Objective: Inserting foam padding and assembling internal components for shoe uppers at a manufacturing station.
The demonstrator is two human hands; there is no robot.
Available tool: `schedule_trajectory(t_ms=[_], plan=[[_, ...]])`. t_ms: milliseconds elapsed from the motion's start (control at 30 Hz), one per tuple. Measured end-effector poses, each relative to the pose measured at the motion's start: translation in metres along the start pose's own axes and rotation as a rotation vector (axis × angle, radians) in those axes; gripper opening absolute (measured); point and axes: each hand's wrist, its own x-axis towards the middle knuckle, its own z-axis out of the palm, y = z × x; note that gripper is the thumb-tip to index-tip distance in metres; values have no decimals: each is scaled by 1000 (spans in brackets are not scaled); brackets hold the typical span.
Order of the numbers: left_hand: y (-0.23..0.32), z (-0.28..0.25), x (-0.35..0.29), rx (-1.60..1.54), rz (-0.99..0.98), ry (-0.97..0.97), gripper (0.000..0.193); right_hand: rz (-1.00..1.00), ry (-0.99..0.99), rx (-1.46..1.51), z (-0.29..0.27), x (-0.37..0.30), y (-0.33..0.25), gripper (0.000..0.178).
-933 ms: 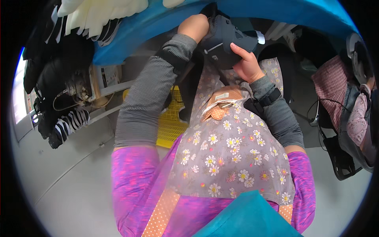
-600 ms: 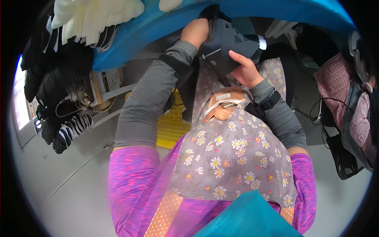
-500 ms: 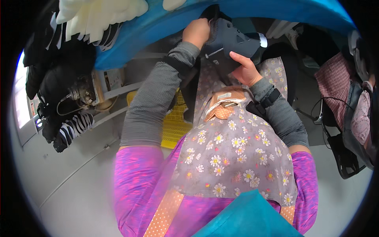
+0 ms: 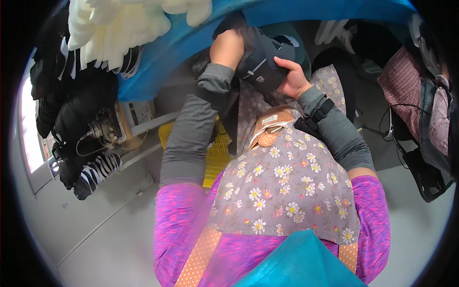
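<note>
From my view, the fingers of the left hand [image 4: 228,48] are buried behind the dark grey garment [image 4: 262,62], so I cannot tell how they grip it. The right hand [image 4: 291,79] shows only its back and thumb; its fingertips lie under the cloth. The garment's upper end runs behind the blue desk [image 4: 167,52] edge. The cream pieces [image 4: 129,24] on top are cut off by the picture's rim. The dark heap [image 4: 79,119] at left is too murky to sort out.
</note>
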Motion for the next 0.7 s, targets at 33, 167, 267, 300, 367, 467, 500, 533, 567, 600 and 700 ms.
schedule_trajectory(t_ms=[33,167,267,300,367,467,500,533,567,600,700], plan=[[-9,6,-2,0,-7,-7,35,1,8,-62,0,-1,1,35],[-31,25,-6,-12,120,-57,22,-64,4,-181,6,-7,5,34],[-34,34,-1,2,163,-106,19,-67,-33,-220,5,-11,1,32],[-33,36,0,28,186,-120,18,-63,-38,-221,6,-11,2,32],[-33,39,0,24,149,-128,17,-91,-14,-236,8,-12,3,30],[-23,31,-6,-16,86,-43,21,-18,-18,-203,7,-13,-2,30],[-20,25,-9,-13,94,-37,21,-26,-25,-205,6,-13,1,30],[-15,16,-11,-25,17,-10,26,-12,-8,-189,8,-13,2,29],[-7,9,-12,-41,-52,11,31,-5,16,-170,7,-14,2,29],[0,1,-13,-2,-52,59,40,-24,13,-171,5,-15,2,29],[14,-16,-17,-18,-41,167,40,-72,-59,-190,3,-17,3,29]])
